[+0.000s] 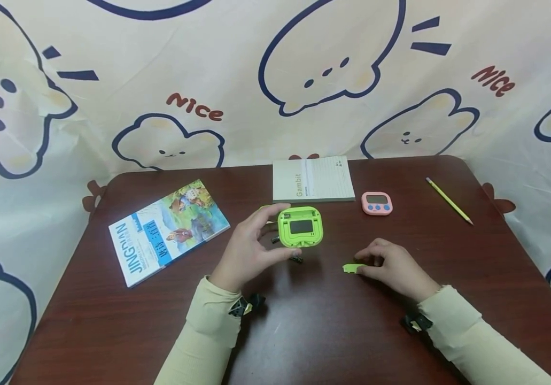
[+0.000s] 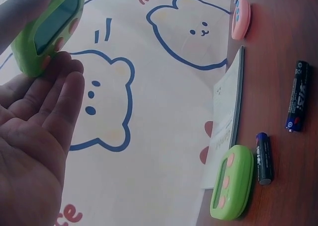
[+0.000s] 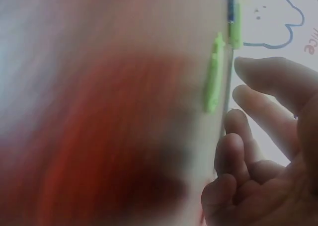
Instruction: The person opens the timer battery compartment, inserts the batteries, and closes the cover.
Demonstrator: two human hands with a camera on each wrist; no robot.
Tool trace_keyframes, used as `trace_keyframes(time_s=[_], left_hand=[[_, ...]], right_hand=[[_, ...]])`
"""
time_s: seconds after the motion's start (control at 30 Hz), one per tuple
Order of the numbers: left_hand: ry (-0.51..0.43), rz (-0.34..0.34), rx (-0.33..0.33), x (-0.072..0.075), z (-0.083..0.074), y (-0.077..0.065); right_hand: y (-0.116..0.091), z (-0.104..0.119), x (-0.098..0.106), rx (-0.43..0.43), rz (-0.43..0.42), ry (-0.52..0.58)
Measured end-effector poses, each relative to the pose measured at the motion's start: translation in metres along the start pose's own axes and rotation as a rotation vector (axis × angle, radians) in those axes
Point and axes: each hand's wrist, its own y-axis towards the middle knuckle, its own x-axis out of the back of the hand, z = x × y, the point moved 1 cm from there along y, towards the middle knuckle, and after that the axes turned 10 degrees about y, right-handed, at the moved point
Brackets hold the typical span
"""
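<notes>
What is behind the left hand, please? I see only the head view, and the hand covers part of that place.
Observer: In the left wrist view, a second green timer lies there, face up.
Operator: Thank you. How do the batteries near it look? I see only small dark parts.
Observer: They are two black ones, each with one blue end.
Operator: And what is on the hidden side of the held timer?
Observer: A screen and reddish-pink buttons.

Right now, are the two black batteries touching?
No: in the left wrist view, bare table separates one battery from the other battery.
</notes>
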Motion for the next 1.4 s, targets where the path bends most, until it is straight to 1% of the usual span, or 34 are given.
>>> trace_keyframes(time_s=[0.07, 0.17, 0.3, 0.5, 0.67, 0.87, 1.0, 1.1, 1.2, 1.27, 1.4], left_hand=[[-0.004, -0.001, -0.001, 0.0, 0.0, 0.0], [0.001, -0.006, 0.006, 0.0, 0.0, 0.0], [0.01, -0.005, 0.011, 0.0, 0.001, 0.0], [0.014, -0.003, 0.008, 0.0, 0.002, 0.001], [0.026, -0.004, 0.004, 0.001, 0.002, 0.001], [0.023, -0.006, -0.015, 0.0, 0.002, 0.001], [0.024, -0.013, -0.011, 0.001, 0.002, 0.0], [0.025, -0.018, 0.0, 0.002, 0.003, 0.0], [0.037, -0.022, 0.005, 0.003, 0.004, 0.0], [0.048, -0.025, 0.005, 0.004, 0.005, 0.0], [0.061, -0.031, 0.013, 0.005, 0.005, 0.0]], right_hand=[[0.001, 0.002, -0.002, 0.017, -0.024, 0.018], [0.006, 0.008, -0.006, 0.05, -0.037, 0.046], [0.015, 0.02, -0.015, 0.078, -0.034, 0.074], [0.031, 0.041, -0.033, 0.151, -0.031, 0.091], [0.05, 0.053, -0.047, 0.193, -0.021, 0.076], [0.077, 0.066, -0.057, 0.183, -0.007, 0.044], [0.091, 0.072, -0.061, 0.182, 0.021, 0.093], [0.101, 0.07, -0.067, 0.169, 0.039, 0.147], [0.111, 0.065, -0.076, 0.142, 0.045, 0.17], [0.116, 0.063, -0.081, 0.105, 0.045, 0.171], [0.119, 0.063, -0.084, 0.035, 0.061, 0.179]])
